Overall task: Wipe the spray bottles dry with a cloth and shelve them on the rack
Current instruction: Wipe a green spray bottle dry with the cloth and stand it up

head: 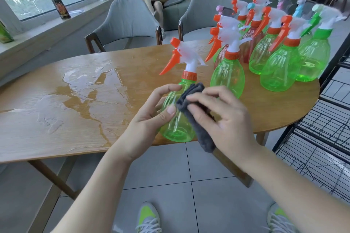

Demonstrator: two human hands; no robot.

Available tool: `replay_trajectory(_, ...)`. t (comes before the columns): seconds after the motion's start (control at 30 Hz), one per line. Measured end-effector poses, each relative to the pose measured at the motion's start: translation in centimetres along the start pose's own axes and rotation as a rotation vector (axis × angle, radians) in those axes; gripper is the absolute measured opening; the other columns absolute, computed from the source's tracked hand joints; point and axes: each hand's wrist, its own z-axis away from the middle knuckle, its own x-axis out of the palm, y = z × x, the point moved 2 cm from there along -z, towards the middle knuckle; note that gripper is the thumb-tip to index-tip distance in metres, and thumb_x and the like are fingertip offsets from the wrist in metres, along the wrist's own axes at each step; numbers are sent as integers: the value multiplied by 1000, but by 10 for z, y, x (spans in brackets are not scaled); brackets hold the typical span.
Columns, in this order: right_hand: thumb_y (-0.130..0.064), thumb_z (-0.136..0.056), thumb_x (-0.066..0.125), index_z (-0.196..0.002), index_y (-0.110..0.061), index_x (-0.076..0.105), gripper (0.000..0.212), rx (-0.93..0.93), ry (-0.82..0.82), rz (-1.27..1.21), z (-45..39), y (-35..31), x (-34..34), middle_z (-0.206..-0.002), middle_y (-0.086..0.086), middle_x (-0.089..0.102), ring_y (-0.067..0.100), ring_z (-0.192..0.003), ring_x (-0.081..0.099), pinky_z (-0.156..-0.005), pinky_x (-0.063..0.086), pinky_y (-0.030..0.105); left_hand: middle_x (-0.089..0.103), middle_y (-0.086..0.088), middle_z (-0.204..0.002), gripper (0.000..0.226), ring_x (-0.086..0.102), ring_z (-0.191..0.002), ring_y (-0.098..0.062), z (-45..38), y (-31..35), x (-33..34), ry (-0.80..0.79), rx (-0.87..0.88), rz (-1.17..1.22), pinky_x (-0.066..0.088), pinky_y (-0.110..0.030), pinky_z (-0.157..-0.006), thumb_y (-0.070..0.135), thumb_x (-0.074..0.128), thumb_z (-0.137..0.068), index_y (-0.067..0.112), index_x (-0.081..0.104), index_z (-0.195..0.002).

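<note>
Wooden table (56,128) with a wide water film (79,89) spread over its left half. Black wire rack (322,138) stands at the right edge of the table. Cluster of spray bottles (274,58) upright on the table's far right (mostly green, a few red, orange or pastel triggers). Green spray bottle (177,128) held over the near table edge, tilted, orange trigger pointing left. Left hand (149,115) grips its body, fingers and thumb curled round it. Right hand (223,117) pinches a folded grey cloth (195,111) and presses it against the bottle's side.
</note>
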Motion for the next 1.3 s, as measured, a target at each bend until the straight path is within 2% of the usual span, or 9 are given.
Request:
replay_trajectory(0.1, -13, -97, 71, -112, -8, 79, 18, 140, 15, -74, -9, 9, -1, -107, 4, 67, 12, -96, 65, -83, 54, 28, 60, -20, -144, 42, 58, -129, -45, 0, -2, -4, -2, 9, -44, 40, -69, -112, 29, 63, -100, 30, 57, -142)
replay_trajectory(0.2, -12, -96, 72, -111, -6, 79, 17, 88, -17, -50, -2, 11, 0, -107, 5, 66, 11, -96, 65, -86, 52, 25, 61, -16, -144, 42, 56, -133, -45, 1, -2, -6, 36, 24, -56, 40, -74, -112, 30, 62, -101, 30, 59, -143)
replay_trajectory(0.33, -7, -93, 75, -108, -3, 79, 15, -31, -58, -2, 9, 7, 0, -104, 11, 66, 11, -94, 64, -90, 49, 20, 58, -8, -151, 40, 48, -144, -42, -1, -1, -5, 58, 20, -109, 30, -75, -118, 37, 56, -103, 33, 62, -143)
replay_trajectory(0.47, -7, -94, 75, -109, -5, 79, 16, 62, 23, -44, -2, 9, -2, -103, 7, 65, 0, -90, 59, -86, 46, 16, 60, -5, -150, 38, 48, -145, -36, -1, 1, 3, 47, 34, -115, 29, -72, -120, 35, 53, -105, 34, 63, -142)
replay_trajectory(0.57, -6, -94, 75, -108, -3, 80, 15, -24, -16, -14, -1, 7, -1, -103, 11, 66, 9, -91, 63, -88, 47, 18, 60, -5, -149, 36, 49, -145, -36, 1, -2, 4, 89, 29, -107, 31, -71, -120, 31, 50, -108, 36, 62, -141)
replay_trajectory(0.83, -9, -99, 73, -106, -3, 80, 12, -368, -210, 111, 25, 4, 3, -94, 12, 67, 27, -81, 61, -80, 50, 27, 68, -15, -121, 37, 65, -109, -29, 0, 3, 9, 202, 11, -37, 47, -53, -98, 44, 57, -101, 43, 61, -138)
replay_trajectory(0.93, -7, -96, 77, -106, -3, 81, 12, -279, -134, 81, 31, 8, 1, -95, 12, 68, 27, -81, 64, -78, 54, 32, 63, -32, -122, 39, 66, -107, -40, 2, 2, 9, 213, -21, 13, 46, -61, -100, 41, 56, -102, 42, 61, -141)
replay_trajectory(1.03, -6, -93, 80, -106, -4, 81, 14, -208, -112, 35, 34, 8, 1, -97, 12, 67, 25, -82, 66, -77, 55, 34, 69, -25, -128, 39, 64, -121, -51, 4, -1, 7, 166, -27, 48, 43, -71, -108, 38, 55, -102, 39, 62, -141)
replay_trajectory(1.3, -10, -97, 71, -111, -6, 79, 16, 91, 52, -25, -7, 10, -4, -106, 6, 66, 10, -96, 65, -87, 50, 21, 60, -17, -148, 41, 51, -141, -47, 1, -5, 1, 49, 32, 9, 33, -74, -117, 35, 65, -103, 26, 64, -143)
